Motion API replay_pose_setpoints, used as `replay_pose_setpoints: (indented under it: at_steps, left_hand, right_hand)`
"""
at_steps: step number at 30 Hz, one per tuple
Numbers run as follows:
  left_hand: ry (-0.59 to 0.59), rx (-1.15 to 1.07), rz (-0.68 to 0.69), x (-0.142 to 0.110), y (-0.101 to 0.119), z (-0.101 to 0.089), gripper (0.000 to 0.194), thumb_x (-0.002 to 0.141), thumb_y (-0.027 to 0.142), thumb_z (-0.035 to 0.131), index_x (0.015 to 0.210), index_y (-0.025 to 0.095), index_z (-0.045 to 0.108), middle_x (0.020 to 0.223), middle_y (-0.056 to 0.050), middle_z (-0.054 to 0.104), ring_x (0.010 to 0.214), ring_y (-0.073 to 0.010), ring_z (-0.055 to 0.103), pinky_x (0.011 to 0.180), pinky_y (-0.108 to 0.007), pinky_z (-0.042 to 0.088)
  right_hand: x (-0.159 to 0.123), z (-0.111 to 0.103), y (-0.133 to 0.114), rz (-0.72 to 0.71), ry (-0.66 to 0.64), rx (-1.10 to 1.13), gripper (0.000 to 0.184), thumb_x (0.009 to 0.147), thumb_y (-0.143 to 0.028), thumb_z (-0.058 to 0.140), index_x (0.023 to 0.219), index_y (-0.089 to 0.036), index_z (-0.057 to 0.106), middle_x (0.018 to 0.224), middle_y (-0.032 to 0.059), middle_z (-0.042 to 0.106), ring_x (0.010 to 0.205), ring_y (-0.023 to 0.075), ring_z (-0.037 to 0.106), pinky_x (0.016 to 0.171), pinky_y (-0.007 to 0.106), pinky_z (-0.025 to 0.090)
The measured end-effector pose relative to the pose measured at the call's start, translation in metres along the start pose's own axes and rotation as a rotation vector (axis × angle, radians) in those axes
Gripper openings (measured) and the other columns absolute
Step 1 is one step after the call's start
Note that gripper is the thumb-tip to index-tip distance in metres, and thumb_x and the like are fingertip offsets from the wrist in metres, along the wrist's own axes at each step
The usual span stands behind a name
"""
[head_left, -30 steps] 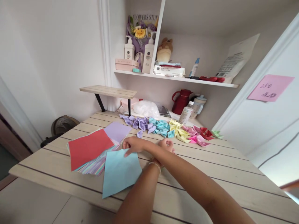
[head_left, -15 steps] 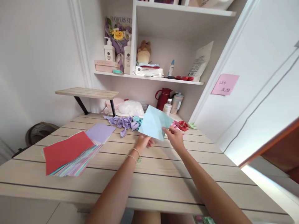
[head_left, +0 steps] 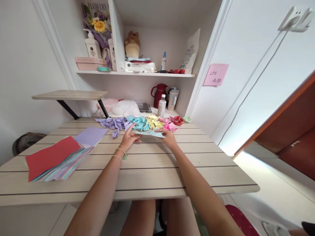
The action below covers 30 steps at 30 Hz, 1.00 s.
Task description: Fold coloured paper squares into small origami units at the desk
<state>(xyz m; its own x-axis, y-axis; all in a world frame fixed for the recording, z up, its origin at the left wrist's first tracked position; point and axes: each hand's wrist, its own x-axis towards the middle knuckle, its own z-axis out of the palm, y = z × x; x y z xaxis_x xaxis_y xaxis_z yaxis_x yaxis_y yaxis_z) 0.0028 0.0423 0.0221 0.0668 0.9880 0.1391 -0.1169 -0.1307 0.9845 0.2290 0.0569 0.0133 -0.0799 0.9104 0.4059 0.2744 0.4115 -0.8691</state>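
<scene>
A light blue sheet of paper is held low above the table, seen nearly edge-on and slightly bowed. My left hand grips its left edge, thumb on top and fingers beneath. On the opposite edge, my right hand pinches the paper. Just behind lie folded paper pieces in groups: purple, turquoise, yellow, pink, red and green. A fanned stack of coloured paper with a red sheet on top rests at the left, a purple sheet beside it.
A small raised wooden shelf stands on the table's back left. A clear bottle, a dark red jug and a pale tumbler stand behind the paper pieces. A plastic bag lies near them.
The blue sheet has gone from tilted up to nearly flat and lower. My left hand now grips its left edge. The camera view has shifted, showing more of the right side.
</scene>
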Motion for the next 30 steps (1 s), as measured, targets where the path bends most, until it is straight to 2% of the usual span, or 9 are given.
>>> replay_pose_setpoints:
  at_steps: [3,6,10,13,17,19,22,26,30]
  left_hand:
    - [-0.037,0.045,-0.002,0.001,-0.004,0.000,0.050,0.055,0.030,0.081,0.099,0.012,0.067,0.081,-0.007,0.071,0.061,-0.0171,0.067,0.060,-0.028,0.056]
    - [0.037,0.006,-0.010,0.003,-0.008,0.002,0.040,0.052,0.032,0.082,0.081,0.010,0.067,0.077,-0.007,0.070,0.068,-0.0194,0.068,0.059,-0.027,0.057]
    - [0.119,-0.065,0.016,0.004,-0.009,0.004,0.037,0.055,0.033,0.081,0.077,0.009,0.062,0.074,-0.006,0.068,0.071,-0.0174,0.066,0.061,-0.029,0.059]
    - [0.200,-0.109,0.077,0.005,-0.008,0.005,0.040,0.055,0.029,0.081,0.081,0.012,0.055,0.076,-0.003,0.067,0.069,-0.0146,0.065,0.066,-0.031,0.059]
    - [0.301,-0.185,0.186,0.006,-0.009,0.009,0.052,0.056,0.025,0.080,0.091,0.019,0.042,0.077,0.000,0.066,0.073,-0.0142,0.066,0.072,-0.036,0.057]
    - [0.330,-0.198,0.224,0.006,-0.010,0.013,0.048,0.058,0.028,0.077,0.090,0.020,0.042,0.077,0.001,0.064,0.075,-0.0134,0.065,0.074,-0.036,0.056]
    - [0.305,-0.178,0.219,0.006,-0.011,0.019,0.039,0.060,0.033,0.075,0.087,0.018,0.052,0.083,0.000,0.064,0.077,-0.0121,0.064,0.078,-0.034,0.055]
    - [0.204,-0.157,0.128,0.003,-0.011,0.025,0.038,0.059,0.033,0.076,0.089,0.013,0.066,0.092,-0.006,0.066,0.080,-0.0137,0.063,0.080,-0.032,0.054]
    - [0.166,-0.188,0.054,0.000,-0.010,0.022,0.033,0.058,0.028,0.074,0.087,0.011,0.070,0.088,-0.009,0.069,0.079,-0.0161,0.064,0.076,-0.031,0.054]
  right_hand:
    - [0.001,-0.003,0.000,0.068,0.015,-0.024,0.024,0.059,-0.025,0.068,0.082,-0.018,0.072,0.069,0.0026,0.068,0.062,0.0168,0.059,0.060,0.028,0.047]
    - [0.000,0.000,-0.001,0.102,-0.080,0.134,0.022,0.060,-0.032,0.070,0.077,-0.018,0.070,0.065,0.0014,0.066,0.061,0.0159,0.059,0.058,0.027,0.048]
    - [0.000,0.008,-0.002,0.142,-0.038,0.342,0.030,0.063,-0.045,0.070,0.068,-0.016,0.064,0.063,0.0024,0.065,0.064,0.0175,0.063,0.062,0.029,0.050]
    - [-0.002,0.014,-0.004,0.154,0.031,0.446,0.038,0.065,-0.047,0.068,0.088,-0.018,0.062,0.065,0.0024,0.066,0.064,0.0188,0.065,0.063,0.031,0.052]
    - [-0.005,0.022,-0.007,0.151,0.045,0.490,0.053,0.069,-0.045,0.065,0.113,-0.021,0.048,0.067,0.0004,0.067,0.065,0.0190,0.067,0.062,0.031,0.054]
    - [-0.007,0.027,-0.007,0.141,0.072,0.510,0.051,0.071,-0.044,0.062,0.112,-0.022,0.043,0.067,-0.0004,0.066,0.065,0.0187,0.067,0.062,0.031,0.054]
    - [-0.009,0.033,-0.008,0.104,0.088,0.527,0.040,0.075,-0.042,0.058,0.105,-0.023,0.040,0.067,-0.0010,0.065,0.063,0.0181,0.067,0.063,0.032,0.054]
    - [-0.010,0.033,-0.009,-0.014,-0.109,0.389,0.025,0.076,-0.030,0.053,0.099,-0.022,0.050,0.071,0.0009,0.065,0.070,0.0175,0.066,0.067,0.031,0.053]
    - [-0.010,0.025,-0.010,-0.162,-0.264,0.124,0.042,0.069,-0.018,0.054,0.110,-0.021,0.058,0.092,0.0035,0.065,0.079,0.0154,0.062,0.071,0.028,0.051]
